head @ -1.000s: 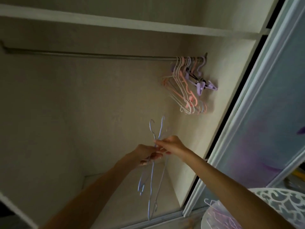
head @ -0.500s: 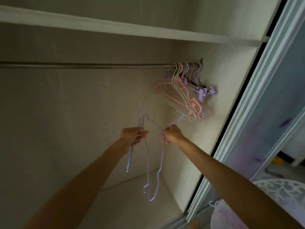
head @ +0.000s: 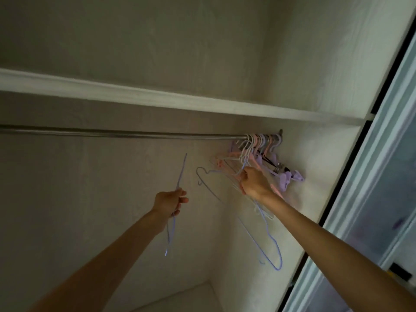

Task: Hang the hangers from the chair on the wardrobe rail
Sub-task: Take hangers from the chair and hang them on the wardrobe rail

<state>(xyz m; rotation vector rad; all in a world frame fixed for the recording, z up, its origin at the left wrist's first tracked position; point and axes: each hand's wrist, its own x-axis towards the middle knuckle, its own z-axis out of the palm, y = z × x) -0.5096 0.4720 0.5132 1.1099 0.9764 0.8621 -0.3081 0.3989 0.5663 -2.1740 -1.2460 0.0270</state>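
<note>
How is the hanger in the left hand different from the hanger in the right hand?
The thin blue wire hanger in the left hand shows edge-on, like a thin line; the thin blue wire hanger in the right hand shows its wider outline. The left hand is lower and further from the metal wardrobe rail than the right hand. Both hangers are unhung.

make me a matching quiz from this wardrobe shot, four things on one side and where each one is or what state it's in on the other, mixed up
Things:
1. left hand
2. right hand
3. bunch of hangers
4. wardrobe rail

States:
A. hooked at the rail's right end
B. grips a blue hanger just below the hung bunch
C. runs bare across the left and middle
D. holds a thin blue hanger well below the rail

Pairs: 1-D, 2-B, 3-A, 4-C
</note>
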